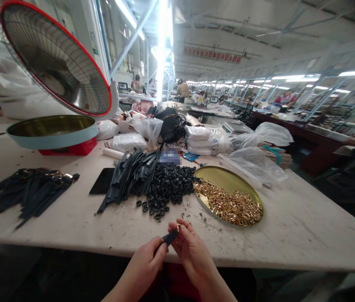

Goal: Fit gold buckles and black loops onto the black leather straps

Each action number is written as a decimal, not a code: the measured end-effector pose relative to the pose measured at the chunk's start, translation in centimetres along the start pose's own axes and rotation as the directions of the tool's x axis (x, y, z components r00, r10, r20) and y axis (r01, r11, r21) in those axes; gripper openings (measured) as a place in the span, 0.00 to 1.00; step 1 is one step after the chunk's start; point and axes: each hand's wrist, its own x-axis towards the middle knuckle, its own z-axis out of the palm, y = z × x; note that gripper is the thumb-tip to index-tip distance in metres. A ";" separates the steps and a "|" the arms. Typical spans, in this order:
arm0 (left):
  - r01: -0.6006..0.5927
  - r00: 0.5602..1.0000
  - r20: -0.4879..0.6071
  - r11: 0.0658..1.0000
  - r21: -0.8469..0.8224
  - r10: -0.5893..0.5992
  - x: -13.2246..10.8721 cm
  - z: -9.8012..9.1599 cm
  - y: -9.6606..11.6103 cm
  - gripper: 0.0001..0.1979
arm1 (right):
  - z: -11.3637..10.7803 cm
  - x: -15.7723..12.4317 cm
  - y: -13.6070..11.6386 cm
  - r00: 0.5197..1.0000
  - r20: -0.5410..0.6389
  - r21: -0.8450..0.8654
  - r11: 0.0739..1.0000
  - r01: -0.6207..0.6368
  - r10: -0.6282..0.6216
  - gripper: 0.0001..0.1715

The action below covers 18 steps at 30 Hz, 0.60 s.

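Note:
My left hand [148, 261] is closed, thumb over fingers, on a short black strap [171, 238] above the table's front edge. At the strap's far end a small gold buckle [177, 227] shows between the fingers of my right hand [193, 248], which is closed around that end. Another bit of gold metal glints at my right fingertips, too small to name. Just beyond my hands lie a heap of small black loops [172, 184] and a stack of black straps [130, 176]. To their right, a round gold tray [227, 174] holds many gold metal pieces [235, 205].
At left on the table [102, 230] lies a bunch of black straps with gold ends [35, 188]. Behind it stand a shallow round pan [53, 140] on a red base and a red-rimmed heater [58, 58]. Plastic bags [252, 155] and a black bag [171, 125] crowd the back.

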 end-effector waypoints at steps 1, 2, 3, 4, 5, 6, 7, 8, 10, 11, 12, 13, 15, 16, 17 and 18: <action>-0.015 1.000 0.001 1.000 -0.017 0.015 0.4 0.1 0.2 0.16 | 0.3 0.1 0.2 1.000 -0.003 0.029 1.000 0.001 -0.001 0.19; -0.037 0.999 0.000 0.999 -0.034 0.037 0.7 0.1 0.5 0.16 | 0.5 0.1 0.4 1.000 -0.007 0.044 0.999 0.009 -0.009 0.19; -0.063 0.998 0.002 0.997 -0.052 0.063 1.1 0.1 0.8 0.15 | 0.7 0.2 0.6 1.000 -0.010 0.040 0.999 0.028 -0.028 0.19; -0.090 0.996 0.003 0.993 -0.073 0.090 1.5 0.0 1.0 0.15 | 0.7 0.3 0.9 0.998 -0.010 0.014 0.998 0.059 -0.059 0.18; -0.113 0.993 0.006 0.989 -0.095 0.114 1.8 0.0 1.3 0.14 | 0.7 0.4 1.1 0.995 -0.008 -0.034 0.995 0.098 -0.098 0.17; -0.129 0.991 0.009 0.985 -0.112 0.131 2.1 -0.1 1.4 0.13 | 0.6 0.5 1.3 0.990 -0.005 -0.097 0.986 0.139 -0.140 0.16; -0.135 0.990 0.018 0.983 -0.123 0.138 2.4 -0.2 1.5 0.12 | 0.5 0.6 1.5 0.984 -0.002 -0.169 0.970 0.175 -0.178 0.15; -0.133 0.990 0.032 0.983 -0.127 0.138 2.7 -0.3 1.5 0.12 | 0.3 0.7 1.6 0.977 -0.002 -0.241 0.948 0.206 -0.213 0.14; -0.105 0.991 0.067 0.986 -0.129 0.115 3.1 -0.4 1.2 0.11 | -0.1 0.9 1.6 0.962 -0.005 -0.369 0.895 0.251 -0.272 0.13; -0.088 0.992 0.081 0.987 -0.136 0.100 3.3 -0.5 1.1 0.12 | -0.3 1.0 1.5 0.956 0.002 -0.418 0.868 0.266 -0.292 0.13; -0.072 0.992 0.094 0.986 -0.150 0.087 3.5 -0.5 0.9 0.12 | -0.4 1.1 1.3 0.952 0.015 -0.457 0.845 0.278 -0.305 0.12; -0.053 0.992 0.106 0.984 -0.172 0.072 3.7 -0.6 0.7 0.13 | -0.5 1.2 1.1 0.951 0.027 -0.487 0.827 0.282 -0.309 0.12; 0.008 0.989 0.147 0.974 -0.227 0.026 4.1 -0.7 0.5 0.14 | -0.7 1.5 0.6 0.958 0.034 -0.518 0.815 0.260 -0.284 0.11; 0.050 0.984 0.179 0.966 -0.255 -0.004 4.4 -0.8 0.5 0.14 | -0.8 1.6 0.4 0.965 0.030 -0.518 0.822 0.237 -0.260 0.11; 0.095 0.977 0.209 0.956 -0.277 -0.037 4.6 -0.8 0.5 0.14 | -0.8 1.8 0.3 0.973 0.022 -0.508 0.836 0.208 -0.229 0.11; 0.139 0.970 0.234 0.945 -0.295 -0.070 4.8 -0.8 0.5 0.13 | -0.9 1.9 0.2 0.981 0.015 -0.488 0.855 0.176 -0.194 0.12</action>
